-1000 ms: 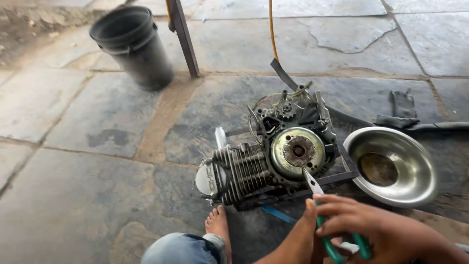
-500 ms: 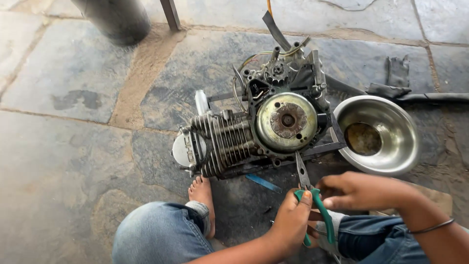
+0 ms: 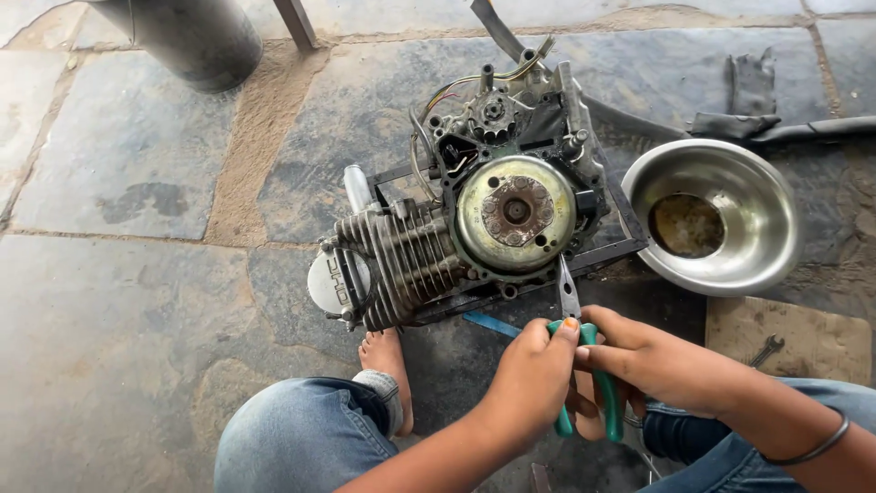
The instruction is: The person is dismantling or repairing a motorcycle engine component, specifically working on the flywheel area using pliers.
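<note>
**Grey finned engine on stone floor, pliers held at its lower edge**

The grey finned metal engine (image 3: 465, 233) is seen lying on the stone-slab floor (image 3: 137, 301), just beside a round steel bowl (image 3: 716, 274). Green-handled long-nose pliers (image 3: 584, 374) are gripped by both hands: the left hand (image 3: 529, 383) and right hand (image 3: 662, 361) are closed around the handles, the tip touching the engine's lower edge.

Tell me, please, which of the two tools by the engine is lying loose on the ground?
The small spanner right of the hands, flat on the cardboard. The green-handled pliers are held in both hands, tip at the engine.
</note>
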